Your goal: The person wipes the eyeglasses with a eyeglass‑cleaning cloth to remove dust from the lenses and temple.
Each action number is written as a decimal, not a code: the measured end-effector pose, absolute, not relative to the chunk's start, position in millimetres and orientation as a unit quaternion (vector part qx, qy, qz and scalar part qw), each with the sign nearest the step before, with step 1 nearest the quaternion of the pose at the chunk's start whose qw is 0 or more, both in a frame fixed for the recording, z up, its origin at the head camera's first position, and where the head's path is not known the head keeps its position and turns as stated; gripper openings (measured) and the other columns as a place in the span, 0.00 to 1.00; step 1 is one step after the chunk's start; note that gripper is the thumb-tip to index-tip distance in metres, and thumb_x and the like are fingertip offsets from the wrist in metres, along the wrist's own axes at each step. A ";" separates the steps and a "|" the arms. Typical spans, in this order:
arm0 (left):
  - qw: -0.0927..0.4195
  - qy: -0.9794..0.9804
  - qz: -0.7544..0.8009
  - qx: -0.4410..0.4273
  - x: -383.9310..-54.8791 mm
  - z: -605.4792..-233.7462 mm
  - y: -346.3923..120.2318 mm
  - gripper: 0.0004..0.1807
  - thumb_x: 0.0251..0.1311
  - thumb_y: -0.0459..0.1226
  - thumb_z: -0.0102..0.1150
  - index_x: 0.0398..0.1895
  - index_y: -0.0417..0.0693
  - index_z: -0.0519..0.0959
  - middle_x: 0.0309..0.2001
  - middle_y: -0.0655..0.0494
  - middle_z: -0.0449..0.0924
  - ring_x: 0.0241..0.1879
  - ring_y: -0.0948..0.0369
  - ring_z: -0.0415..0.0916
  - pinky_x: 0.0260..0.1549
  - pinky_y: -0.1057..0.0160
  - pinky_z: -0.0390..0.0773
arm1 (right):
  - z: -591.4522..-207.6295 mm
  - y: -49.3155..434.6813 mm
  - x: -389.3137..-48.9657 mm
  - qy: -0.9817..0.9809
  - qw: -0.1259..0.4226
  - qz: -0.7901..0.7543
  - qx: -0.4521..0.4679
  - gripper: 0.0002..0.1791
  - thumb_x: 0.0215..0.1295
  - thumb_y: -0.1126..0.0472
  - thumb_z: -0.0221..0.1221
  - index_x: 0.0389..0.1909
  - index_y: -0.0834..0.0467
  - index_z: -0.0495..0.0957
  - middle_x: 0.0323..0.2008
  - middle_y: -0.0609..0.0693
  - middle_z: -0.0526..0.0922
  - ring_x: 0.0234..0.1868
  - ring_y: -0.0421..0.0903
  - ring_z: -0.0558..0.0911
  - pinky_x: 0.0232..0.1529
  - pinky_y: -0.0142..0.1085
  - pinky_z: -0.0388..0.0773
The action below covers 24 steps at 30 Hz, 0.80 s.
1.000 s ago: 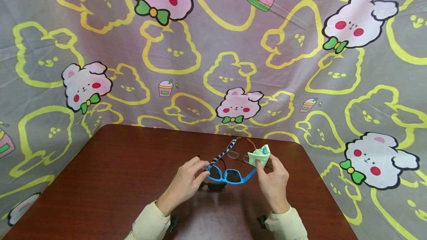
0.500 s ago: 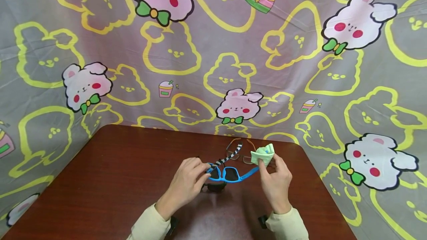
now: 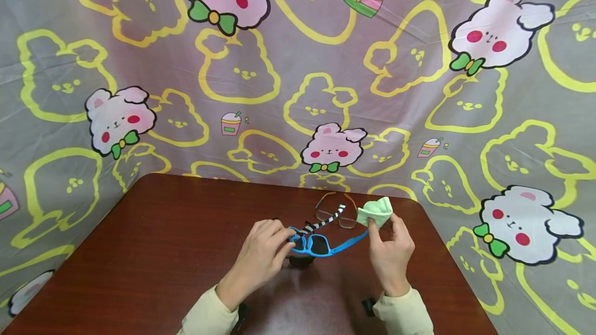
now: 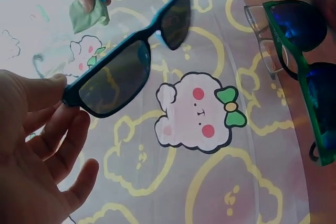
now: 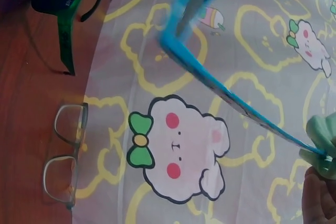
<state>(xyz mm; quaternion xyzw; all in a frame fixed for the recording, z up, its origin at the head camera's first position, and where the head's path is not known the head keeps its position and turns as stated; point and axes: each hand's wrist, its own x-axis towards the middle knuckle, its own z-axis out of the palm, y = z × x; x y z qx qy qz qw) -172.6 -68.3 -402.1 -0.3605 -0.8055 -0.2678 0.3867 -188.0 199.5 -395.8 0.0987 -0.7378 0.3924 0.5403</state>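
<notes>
Blue-framed sunglasses (image 3: 319, 244) with dark lenses are held up above the table, temples unfolded. My left hand (image 3: 261, 252) pinches them at the outer corner of the frame, thumb on one side and fingers on the other, as the left wrist view shows. One temple (image 3: 326, 220) has black and white stripes on its inner side. A pale green cloth (image 3: 376, 213) is in my right hand (image 3: 393, 257), gripped between thumb and fingers. It wraps the end of the other temple (image 5: 231, 95), so that tip is hidden.
Clear eyeglasses (image 3: 346, 222) with thin rims and brownish temples lie on the brown table (image 3: 139, 252) behind the hands. Green-framed sunglasses (image 4: 302, 61) with blue mirrored lenses lie below the held pair. A patterned curtain (image 3: 261, 81) stands behind the table.
My right hand and the cloth have moved right, out along the temple to its end. The sunglasses have turned slightly, and the striped temple's tip has swung right. My left hand keeps its pinch.
</notes>
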 end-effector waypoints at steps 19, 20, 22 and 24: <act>0.389 -0.816 -0.280 -0.323 -172.4 -394.5 -70.2 0.06 0.53 0.33 0.65 0.35 0.47 0.82 0.31 0.60 0.74 0.32 0.61 0.69 0.32 0.61 0.68 | -405.4 183.2 -187.9 -0.711 0.544 0.342 0.287 0.18 0.66 0.57 0.58 0.41 0.71 0.79 0.35 0.62 0.80 0.37 0.52 0.79 0.48 0.24 0.70; 0.388 -0.818 -0.279 -0.320 -172.5 -394.6 -69.4 0.05 0.53 0.34 0.65 0.34 0.47 0.82 0.31 0.60 0.74 0.32 0.61 0.69 0.32 0.62 0.68 | -407.2 181.3 -188.4 -0.710 0.544 0.336 0.296 0.19 0.67 0.56 0.58 0.41 0.71 0.79 0.36 0.61 0.80 0.36 0.53 0.79 0.47 0.24 0.70; 0.387 -0.821 -0.277 -0.316 -172.6 -394.5 -67.9 0.05 0.53 0.34 0.65 0.33 0.47 0.82 0.30 0.61 0.74 0.31 0.62 0.69 0.31 0.61 0.68 | -408.8 176.2 -188.0 -0.706 0.543 0.326 0.318 0.19 0.67 0.56 0.56 0.42 0.71 0.80 0.36 0.61 0.80 0.36 0.53 0.79 0.48 0.25 0.71; 0.382 -0.827 -0.273 -0.309 -172.5 -394.1 -66.4 0.04 0.53 0.34 0.65 0.32 0.48 0.83 0.30 0.61 0.73 0.31 0.62 0.68 0.31 0.62 0.68 | -409.7 171.1 -187.2 -0.700 0.542 0.315 0.342 0.17 0.67 0.58 0.56 0.42 0.71 0.80 0.36 0.61 0.79 0.36 0.54 0.79 0.47 0.26 0.72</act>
